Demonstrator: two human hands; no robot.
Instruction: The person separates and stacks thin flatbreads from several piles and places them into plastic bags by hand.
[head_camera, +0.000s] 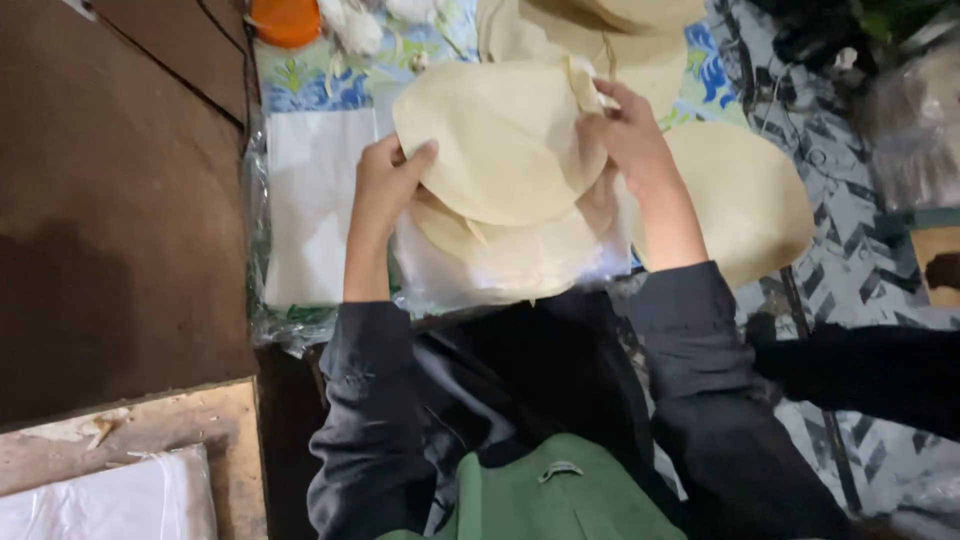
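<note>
Several pale round flatbreads fill the upper middle of the frame: one stack on clear plastic at centre, one sheet to the right, more at the top edge. White paper lies left, beside an orange lid in the upper left. One thin, creamy flatbread is pinched at its edges by the left hand and right hand, fingers closed.

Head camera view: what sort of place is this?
Probably a home or small workshop where flat rounds are prepared by hand. Both hands, left hand and right hand, hold a pale thin round sheet over a stack, above patterned cloths and a wooden floor.
</note>
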